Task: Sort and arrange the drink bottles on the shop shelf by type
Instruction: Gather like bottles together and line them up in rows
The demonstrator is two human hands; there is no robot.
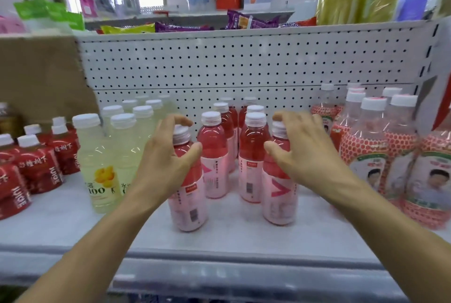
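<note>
On my feed both bare arms reach in over the shelf (pixel 231 234), each hand at one of the two pink bottles standing nearest the front edge. The left hand (pixel 166 156) is on the front-left pink bottle (pixel 188 200): its fingers arch over and behind the white cap and the thumb presses on the bottle's shoulder, so the neck is held between them. The right hand (pixel 305 153) is at the front-right pink bottle (pixel 280 200) - thumb laid against the shoulder, fingers fairly straight and spread behind the cap. They are smeared by blur, and I cannot tell whether that hand really clamps the neck or only cups it. Both bottles stand upright on the shelf, apart from each other.

Behind them the other pink bottles (pixel 214 156) stand in two short rows running back toward the pegboard back (pixel 244 65). To the left is a block of pale yellow bottles (pixel 100 166), the front one just beside the left wrist - further left, red juice bottles (pixel 36 168) with white caps. To the right stand taller strawberry-print bottles (pixel 366 156), close to the right forearm.
</note>
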